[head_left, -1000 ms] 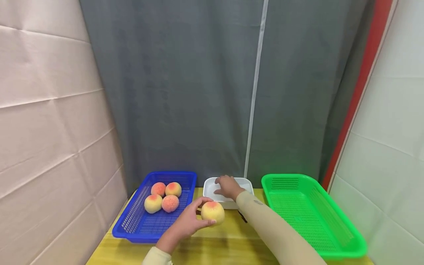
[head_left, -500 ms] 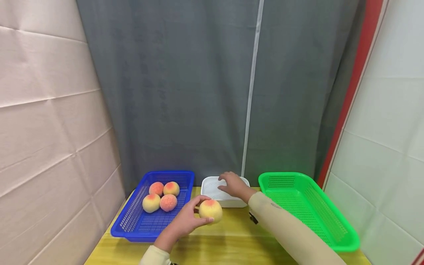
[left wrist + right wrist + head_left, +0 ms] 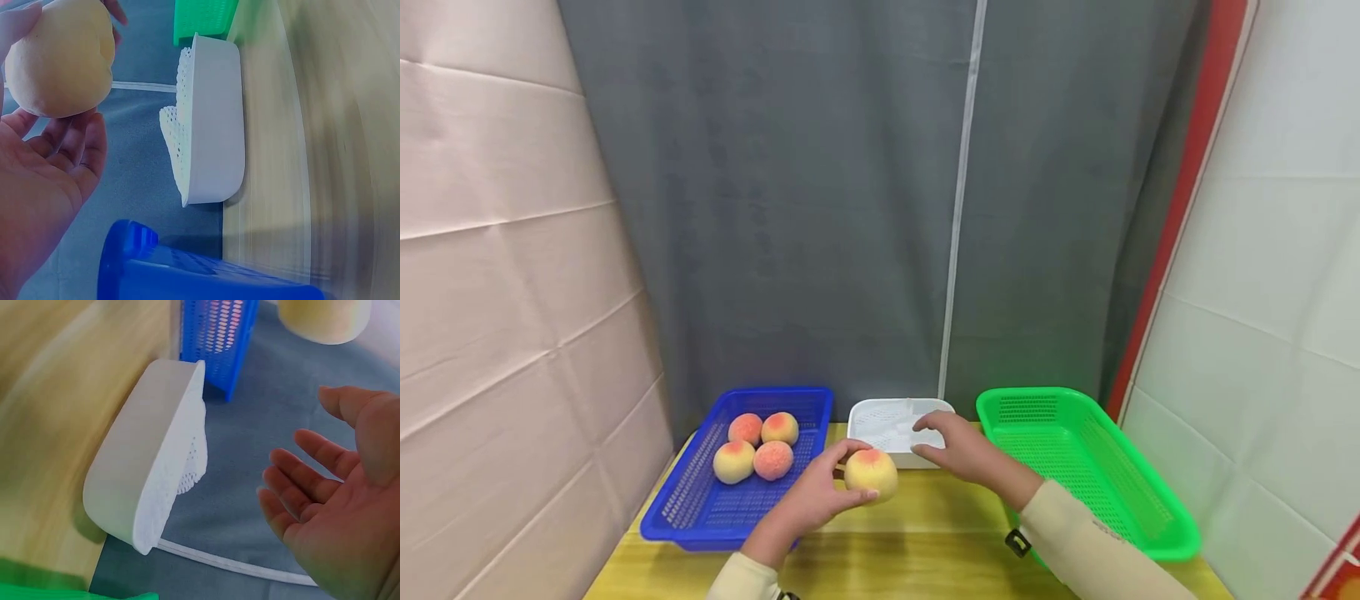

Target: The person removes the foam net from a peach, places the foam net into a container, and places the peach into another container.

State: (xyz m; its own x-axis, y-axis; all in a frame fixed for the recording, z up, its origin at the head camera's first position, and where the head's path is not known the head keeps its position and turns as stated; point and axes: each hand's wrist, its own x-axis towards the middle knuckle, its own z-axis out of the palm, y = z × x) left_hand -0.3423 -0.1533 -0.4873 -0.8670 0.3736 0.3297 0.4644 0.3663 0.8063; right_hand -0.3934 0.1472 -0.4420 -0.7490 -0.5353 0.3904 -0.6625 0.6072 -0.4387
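Observation:
My left hand (image 3: 820,493) grips a yellow peach (image 3: 872,475) with a red-tinged top, thumb on the near side and fingers on the far side. In the left wrist view the peach (image 3: 61,59) sits above the palm, held up off the table. My right hand (image 3: 958,448) has its fingers spread and loosely bent, with nothing in it. It hovers by the right front corner of a white box (image 3: 880,427) that holds white foam netting (image 3: 192,464). The right wrist view shows its bare palm, with the peach's lower part (image 3: 325,319) beyond the thumb.
A blue basket (image 3: 700,500) on the left holds several peaches (image 3: 772,460), some pinkish, some yellow. On the right stands a green basket (image 3: 1075,467). All rest on a wooden table (image 3: 917,542), with a grey curtain (image 3: 775,208) behind.
My right hand has drawn back from over the white box to the right and nearer, leaving more of the netting in view. The left hand keeps its grip on the peach.

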